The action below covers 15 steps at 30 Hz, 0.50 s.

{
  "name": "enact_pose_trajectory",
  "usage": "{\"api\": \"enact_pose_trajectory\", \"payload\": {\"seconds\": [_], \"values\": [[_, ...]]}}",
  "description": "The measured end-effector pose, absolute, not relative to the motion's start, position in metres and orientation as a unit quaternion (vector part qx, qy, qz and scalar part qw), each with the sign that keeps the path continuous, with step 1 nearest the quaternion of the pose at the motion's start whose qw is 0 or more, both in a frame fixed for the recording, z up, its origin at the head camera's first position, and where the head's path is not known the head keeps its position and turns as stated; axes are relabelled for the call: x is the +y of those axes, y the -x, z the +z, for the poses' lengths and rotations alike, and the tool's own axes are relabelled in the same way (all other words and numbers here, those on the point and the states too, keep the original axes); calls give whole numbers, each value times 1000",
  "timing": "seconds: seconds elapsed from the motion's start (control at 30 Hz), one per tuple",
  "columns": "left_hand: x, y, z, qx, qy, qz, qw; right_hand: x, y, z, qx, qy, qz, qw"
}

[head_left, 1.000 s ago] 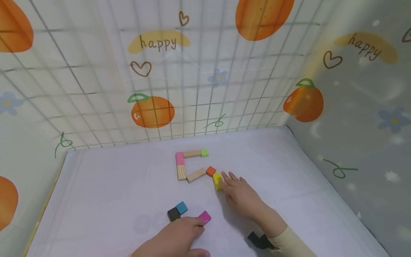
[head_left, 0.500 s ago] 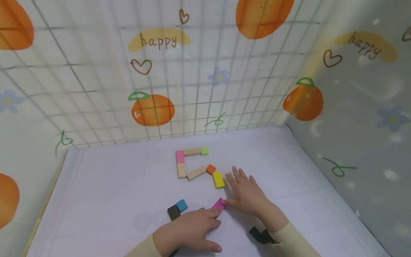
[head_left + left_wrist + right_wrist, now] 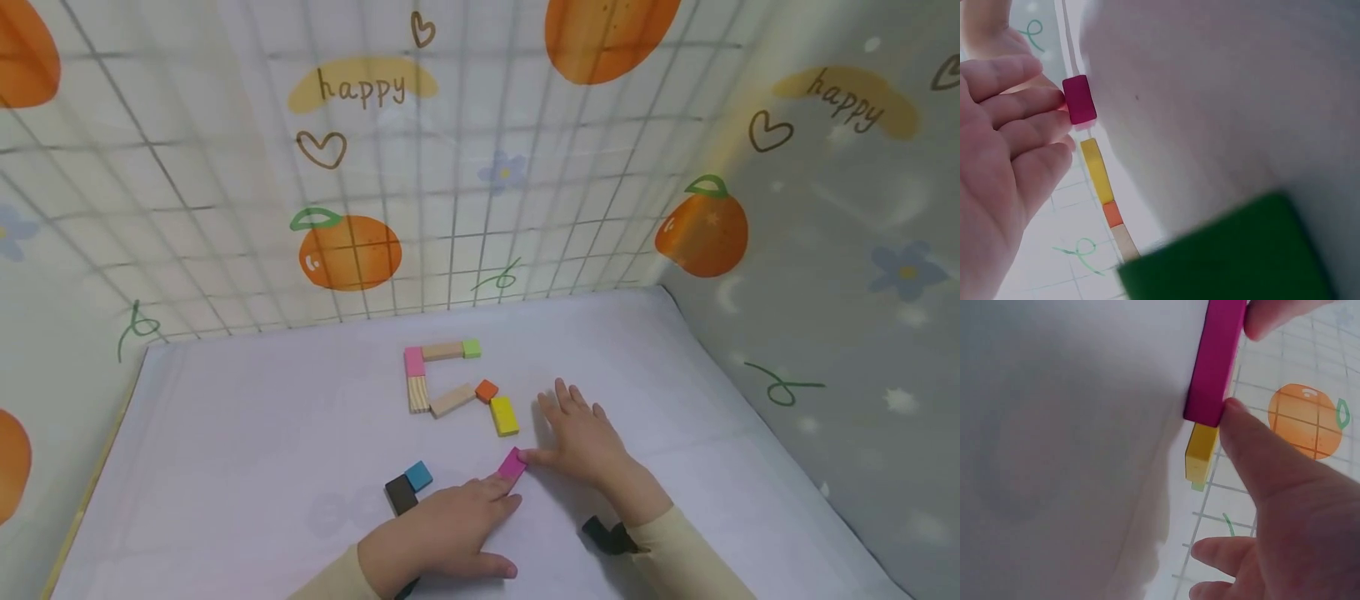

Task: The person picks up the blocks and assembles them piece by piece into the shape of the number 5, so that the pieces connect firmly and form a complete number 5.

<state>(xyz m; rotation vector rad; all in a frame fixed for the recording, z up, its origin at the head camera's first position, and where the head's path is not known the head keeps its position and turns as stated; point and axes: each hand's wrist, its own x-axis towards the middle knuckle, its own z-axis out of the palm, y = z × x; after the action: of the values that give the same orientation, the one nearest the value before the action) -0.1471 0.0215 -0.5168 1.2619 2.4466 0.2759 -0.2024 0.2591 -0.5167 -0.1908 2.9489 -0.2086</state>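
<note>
Magenta block (image 3: 513,463) flat on the white table (image 3: 262,433), just below the yellow block (image 3: 504,415). We see our left hand (image 3: 442,533) touching its near end with straight fingertips, our right hand (image 3: 588,446) thumb against the far end; fingers spread, neither curls round it. Looks like painted wood: light, rigid, smooth, likely slippery. We'd pinch the short ends or long sides.

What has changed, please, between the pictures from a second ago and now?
The flat magenta wooden block slid away from the person and rightwards, toward the yellow rectangular block. The left hand pushed it with straight fingers. The right hand left the yellow block, and its thumb now touches the magenta one. The black and blue blocks stayed put.
</note>
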Motion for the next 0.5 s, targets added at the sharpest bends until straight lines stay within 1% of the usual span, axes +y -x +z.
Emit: {"api": "enact_pose_trajectory", "payload": {"seconds": [0.13, 0.4, 0.5], "values": [[23, 145, -514, 872, -445, 91, 183, 261, 205, -516, 993, 55, -66, 87], [29, 148, -513, 878, -418, 95, 214, 264, 208, -518, 993, 47, -71, 82], [31, 148, -515, 879, -414, 94, 216, 266, 209, -519, 994, 49, -67, 74]]}}
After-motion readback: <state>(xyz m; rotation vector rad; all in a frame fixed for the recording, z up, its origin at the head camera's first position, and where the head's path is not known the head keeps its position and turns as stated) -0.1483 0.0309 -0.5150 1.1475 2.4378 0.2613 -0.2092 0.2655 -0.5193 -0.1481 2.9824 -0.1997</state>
